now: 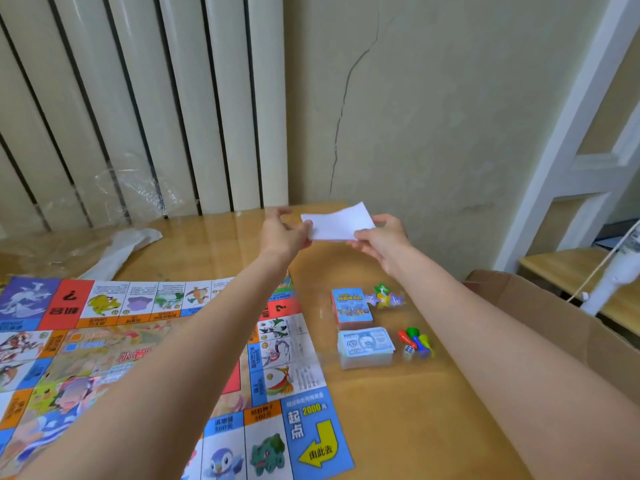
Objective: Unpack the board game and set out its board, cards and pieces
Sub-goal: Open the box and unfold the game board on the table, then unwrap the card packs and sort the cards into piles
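Both hands raised over table: left hand [284, 231] and right hand [380, 237] pinch white paper [337, 222] between them.

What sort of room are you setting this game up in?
Probably a room in a home: a wooden table pushed against a cracked painted wall, a white ribbed radiator behind it, and a cardboard box beside it.

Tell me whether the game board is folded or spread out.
Spread out: the game board lies flat on the table, its squares and corner visible.
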`<state>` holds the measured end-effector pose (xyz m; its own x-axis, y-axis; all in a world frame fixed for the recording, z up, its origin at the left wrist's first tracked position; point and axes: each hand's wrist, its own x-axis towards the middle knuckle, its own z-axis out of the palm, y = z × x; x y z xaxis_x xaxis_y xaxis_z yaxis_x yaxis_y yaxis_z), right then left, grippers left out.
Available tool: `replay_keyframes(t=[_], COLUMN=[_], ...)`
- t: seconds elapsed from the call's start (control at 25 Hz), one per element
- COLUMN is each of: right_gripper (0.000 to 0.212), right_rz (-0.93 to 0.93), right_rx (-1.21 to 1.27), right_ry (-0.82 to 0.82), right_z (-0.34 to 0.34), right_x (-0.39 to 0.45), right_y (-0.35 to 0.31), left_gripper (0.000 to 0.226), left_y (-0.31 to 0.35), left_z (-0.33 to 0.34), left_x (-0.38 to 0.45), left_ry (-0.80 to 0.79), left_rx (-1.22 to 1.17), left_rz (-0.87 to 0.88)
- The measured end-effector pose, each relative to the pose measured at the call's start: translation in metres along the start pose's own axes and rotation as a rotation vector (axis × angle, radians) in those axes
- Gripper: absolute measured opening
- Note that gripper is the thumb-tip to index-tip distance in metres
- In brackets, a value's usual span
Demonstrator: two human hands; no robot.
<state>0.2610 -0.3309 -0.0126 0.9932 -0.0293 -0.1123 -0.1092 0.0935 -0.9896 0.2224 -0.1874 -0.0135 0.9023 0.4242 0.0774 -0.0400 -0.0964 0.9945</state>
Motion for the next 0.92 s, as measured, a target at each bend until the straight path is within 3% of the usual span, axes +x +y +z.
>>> replay_keyframes(t=[0.16,0.28,0.36,0.48,0.64,0.72,0.92], right_gripper=[0.040,0.031,0.025,0.022,0.019,0.025,0.039], right_rz=[0.002,-0.072,-0.211,-0.501,-0.616,-0.625,-0.644], right_rx=[-0.251,-0.837,-1.028,-1.107,-1.263,-1.270,-1.288], right_ry=[0.123,0.135,0.164,-0.059,-0.384,-0.421,-0.338], right_z=[0.003,-0.005,-0.014,-0.031,-0.055,-0.067,-0.082], right_x=[0.024,0.023,0.008,-0.025,-0.054,-0.062,-0.065], right_y=[0.022,0.020,0.005,-0.006,0.012,0.024,0.033], left_gripper=[0.031,0.024,0.017,0.013,0.019,0.026,0.029], left_y=[-0.025,-0.018,-0.010,-0.002,-0.008,-0.008,-0.006], left_z=[-0.016,-0.023,-0.021,-0.014,-0.003,0.000,0.002], left_x=[0.003,-0.014,-0.031,-0.059,-0.081,-0.086,-0.086], left_ry=[-0.021,-0.103,-0.149,-0.242,-0.334,-0.335,-0.355], left_rx=[0.185,0.441,0.514,0.592,0.745,0.790,0.768], left_rz=[-0.016,0.096,0.150,0.131,0.063,0.031,-0.085])
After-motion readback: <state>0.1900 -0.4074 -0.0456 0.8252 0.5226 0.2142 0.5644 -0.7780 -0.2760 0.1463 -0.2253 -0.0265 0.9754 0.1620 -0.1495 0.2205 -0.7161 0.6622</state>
